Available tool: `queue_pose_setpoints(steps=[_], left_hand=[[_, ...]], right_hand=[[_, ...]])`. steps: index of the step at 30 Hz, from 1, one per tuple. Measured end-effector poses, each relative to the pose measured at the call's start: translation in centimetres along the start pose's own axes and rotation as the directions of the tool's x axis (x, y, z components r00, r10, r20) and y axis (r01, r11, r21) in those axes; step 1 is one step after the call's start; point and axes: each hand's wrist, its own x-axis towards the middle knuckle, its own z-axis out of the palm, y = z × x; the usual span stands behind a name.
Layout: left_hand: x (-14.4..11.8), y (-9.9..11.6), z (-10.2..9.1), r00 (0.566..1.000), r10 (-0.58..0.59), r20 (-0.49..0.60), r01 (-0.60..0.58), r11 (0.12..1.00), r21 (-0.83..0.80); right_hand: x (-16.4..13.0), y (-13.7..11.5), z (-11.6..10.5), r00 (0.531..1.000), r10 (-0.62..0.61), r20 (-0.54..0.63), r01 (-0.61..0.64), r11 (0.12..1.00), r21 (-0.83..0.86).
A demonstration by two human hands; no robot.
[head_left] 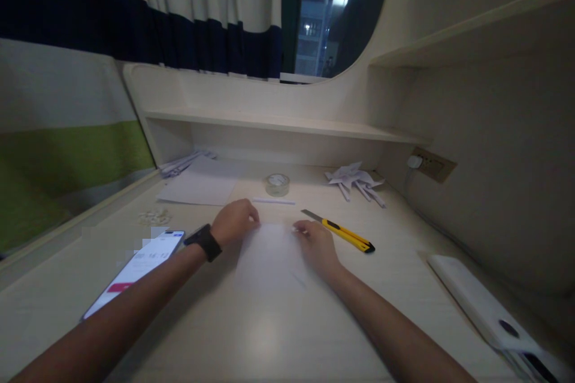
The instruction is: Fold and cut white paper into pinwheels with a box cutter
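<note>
A sheet of white paper (pixel 268 257) lies on the desk between my two hands. My left hand (pixel 236 220), with a dark watch on its wrist, pinches the sheet's far left corner. At the far right corner, my right hand (pixel 317 244) has its thumb and fingers closed on the paper's edge. A yellow utility knife (pixel 348 234) with its blade out rests just right of my right hand. Beyond the sheet lies a thin white paper stick (pixel 274 201), and behind that stands a roll of clear tape (pixel 277 184).
Paper pinwheels (pixel 353 178) on sticks lie at the back right. White sheets (pixel 202 182) and rolled paper sticks (pixel 182 164) sit at the back left. A lit phone (pixel 139 269) and small pale pieces (pixel 154 216) are at left. A white device (pixel 485 305) stands at right, near a cable.
</note>
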Motion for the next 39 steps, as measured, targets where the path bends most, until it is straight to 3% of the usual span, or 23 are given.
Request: queue_pose_setpoints(steps=[4, 7, 15, 22, 26, 31, 34, 39], left_hand=[[-2.2, 1.3, 0.6, 0.995, -0.010, -0.103, 0.017, 0.997, 0.070], [-2.9, 1.8, 1.1, 0.993, -0.022, -0.113, 0.031, 0.996, 0.080], [-1.9, 0.1, 1.5, 0.994, -0.098, -0.040, 0.086, 0.969, -0.232], [-3.2, 0.8, 1.1, 0.990, -0.139, 0.013, 0.123, 0.819, -0.561], [-4.0, 1.6, 1.4, 0.993, -0.118, 0.023, 0.113, 0.846, -0.521], [-4.4, 2.2, 2.8, 0.967, 0.113, -0.229, -0.175, 0.945, -0.275], [-4.2, 2.5, 3.7, 0.963, 0.176, -0.204, -0.219, 0.953, -0.211], [-4.0, 3.1, 4.0, 0.977, 0.147, -0.157, -0.181, 0.956, -0.232]], right_hand=[[-0.2, -0.2, 0.3, 0.999, 0.000, 0.033, 0.000, 1.000, 0.009], [-0.4, -0.2, 0.6, 0.999, -0.027, 0.045, 0.028, 0.999, -0.020], [-0.6, -0.3, 0.2, 0.991, -0.122, 0.050, 0.123, 0.992, -0.036], [-0.6, -0.2, 0.1, 0.986, -0.156, 0.051, 0.158, 0.987, -0.043], [-0.7, -0.4, -0.1, 0.982, -0.182, 0.051, 0.185, 0.981, -0.051], [-0.7, -0.7, -0.5, 0.981, -0.184, 0.053, 0.186, 0.982, -0.038], [-0.8, -0.9, -0.6, 0.982, -0.172, 0.073, 0.175, 0.984, -0.037], [-1.2, -1.4, -0.6, 0.973, -0.189, 0.136, 0.192, 0.981, -0.008]])
